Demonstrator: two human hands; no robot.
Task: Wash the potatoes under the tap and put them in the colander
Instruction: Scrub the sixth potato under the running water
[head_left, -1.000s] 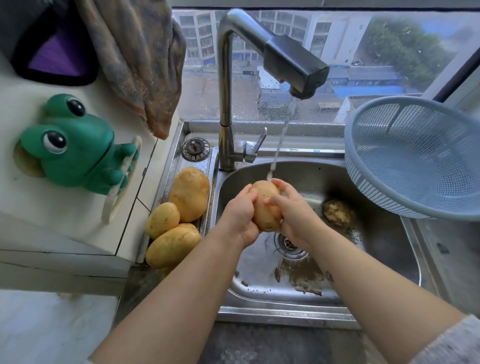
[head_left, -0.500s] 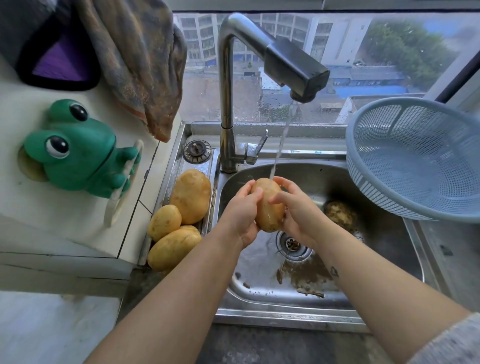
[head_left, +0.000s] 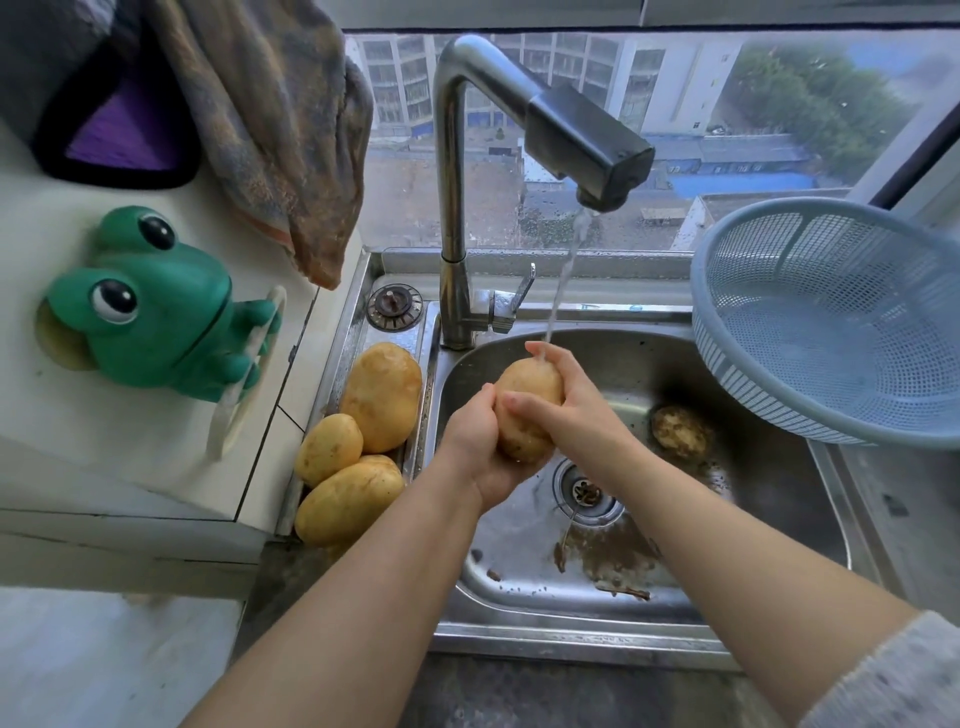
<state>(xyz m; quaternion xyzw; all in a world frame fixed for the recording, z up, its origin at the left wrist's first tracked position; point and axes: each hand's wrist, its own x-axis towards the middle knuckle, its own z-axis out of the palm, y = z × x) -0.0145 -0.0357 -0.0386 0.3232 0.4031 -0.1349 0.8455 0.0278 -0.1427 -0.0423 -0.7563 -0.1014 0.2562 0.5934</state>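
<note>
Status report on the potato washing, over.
Left hand and right hand both grip one potato under the running tap. Colander at right holds no potatoes. Dirty potato lies in the sink, nothing blocking.

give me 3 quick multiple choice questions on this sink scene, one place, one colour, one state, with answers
1. Where is the pale blue plastic mesh colander?
A) right of the steel sink basin
B) inside the basin
C) hung on the wall

2. What colour is the frog-shaped plastic holder?
A) yellow
B) green
C) red

3. The steel tap is:
A) off
B) running into the colander
C) running onto the yellowish potato gripped by the left hand and right hand

Answers: 1 A, it sits by the basin's right rim; 2 B, its body is green; 3 C, a stream falls onto the potato.
</note>
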